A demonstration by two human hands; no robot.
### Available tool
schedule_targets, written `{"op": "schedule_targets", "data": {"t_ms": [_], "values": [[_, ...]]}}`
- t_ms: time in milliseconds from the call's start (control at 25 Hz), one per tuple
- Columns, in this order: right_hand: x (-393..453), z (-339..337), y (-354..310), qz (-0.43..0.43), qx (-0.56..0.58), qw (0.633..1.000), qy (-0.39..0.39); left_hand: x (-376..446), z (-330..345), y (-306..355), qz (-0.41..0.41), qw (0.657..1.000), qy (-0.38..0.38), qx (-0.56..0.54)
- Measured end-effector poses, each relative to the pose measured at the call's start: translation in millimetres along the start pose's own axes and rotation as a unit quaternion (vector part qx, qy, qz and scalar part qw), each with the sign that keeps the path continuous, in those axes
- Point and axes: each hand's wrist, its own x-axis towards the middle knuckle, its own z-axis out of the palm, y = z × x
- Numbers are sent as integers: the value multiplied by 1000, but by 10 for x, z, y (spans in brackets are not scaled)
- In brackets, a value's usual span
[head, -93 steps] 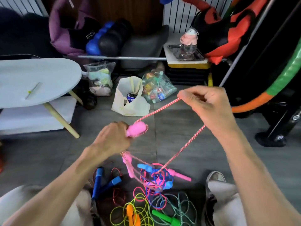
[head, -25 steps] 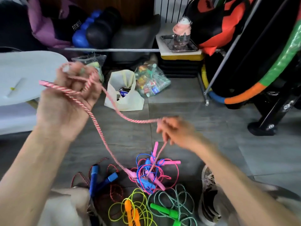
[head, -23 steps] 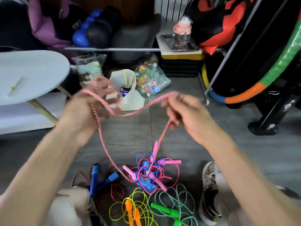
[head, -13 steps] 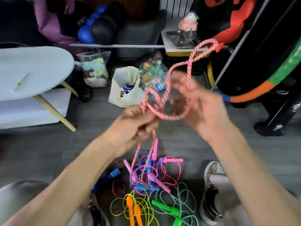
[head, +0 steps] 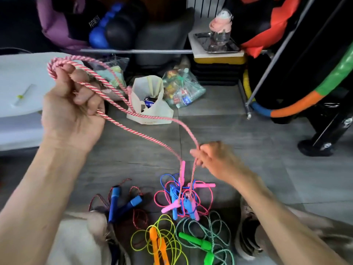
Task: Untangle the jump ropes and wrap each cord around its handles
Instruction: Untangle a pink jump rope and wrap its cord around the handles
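Observation:
My left hand (head: 70,109) is raised at the left and grips several loops of the pink-and-white striped cord (head: 137,131). From there the cord runs down and right to my right hand (head: 215,159), which pinches it above the floor. Two strands drop from there into a tangle of pink and blue jump ropes (head: 183,199); one pink handle (head: 183,169) hangs just off the floor. Beside the tangle lie a blue-handled rope with a dark red cord (head: 122,203), a yellow cord with orange handles (head: 158,243) and a green rope (head: 200,241).
A white oval table (head: 21,83) stands at the left. A cream bag (head: 150,104) and clear plastic bags (head: 181,88) sit on the grey tile floor ahead. A metal rack and coloured hoop (head: 305,100) stand at the right. My shoe (head: 246,236) is beside the ropes.
My hands, close together half a second ago, have moved apart: the left rose up and left with the cord loops, the right dropped toward the tangle, pulling the cord taut.

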Motion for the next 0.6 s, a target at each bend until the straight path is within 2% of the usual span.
{"op": "schedule_targets", "data": {"t_ms": [40, 80, 160, 200, 280, 360, 400, 440, 480, 560, 600], "values": [[2, -148, -106, -5, 102, 994, 37, -20, 11, -31, -1, 996, 21, 85], [2, -280, -204, -10, 232, 971, 56, -50, 8, -97, -6, 980, 52, 192], [-26, -549, -453, -34, 491, 870, 29, -165, 105, -346, -42, 921, 71, 380], [-40, -654, -550, -62, 578, 814, 5, -221, 162, -511, -83, 884, 46, 458], [-44, -825, -713, -127, 691, 711, -25, -385, 186, -893, -182, 774, -77, 602], [-31, -996, -781, -167, 762, 625, -35, -538, 122, -1200, -223, 649, -190, 702], [-39, -1083, -776, -187, 782, 594, -43, -570, 89, -1279, -222, 620, -205, 724], [-44, -1137, -712, -201, 784, 586, -42, -573, 87, -1306, -214, 620, -199, 728], [-57, -1154, -628, -202, 774, 599, -37, -547, 90, -1306, -201, 661, -164, 704], [-57, -1002, -412, -159, 738, 653, -60, -445, 145, -1265, -178, 800, -49, 571], [-53, -830, -314, -114, 697, 703, -79, -385, 188, -1216, -168, 856, -5, 489]]}}
